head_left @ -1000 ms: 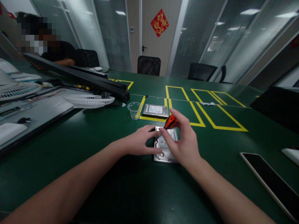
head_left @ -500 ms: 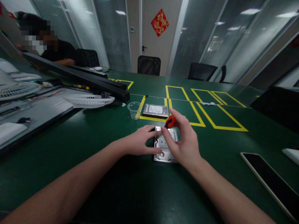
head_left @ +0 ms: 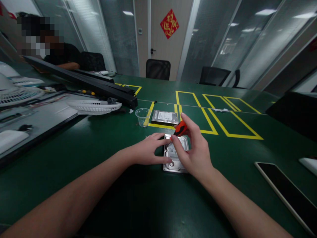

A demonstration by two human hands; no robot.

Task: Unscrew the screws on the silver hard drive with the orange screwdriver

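A silver hard drive [head_left: 176, 168] lies flat on the green table in front of me. My left hand [head_left: 151, 148] rests at its left side, fingers spread, thumb and fingertips touching the top. In my right hand [head_left: 195, 145] is a screwdriver [head_left: 181, 128] with a red and black handle, gripped between thumb and fingers and tilted. Its tip points down toward the left part of the drive, close to my left fingers; the exact contact point is too small to tell. Behind them, a second hard drive [head_left: 165, 116] lies inside a yellow taped outline.
A clear plastic cup [head_left: 143, 117] stands left of the second drive. Further left are a white fan grille [head_left: 94, 106], long black bars [head_left: 81, 77] and a grey panel [head_left: 56, 114]. A phone [head_left: 284, 195] lies at right. Another person [head_left: 66, 54] sits at far left.
The screwdriver handle and my right fingers have shifted very slightly. My left hand and the hard drive stay in place.
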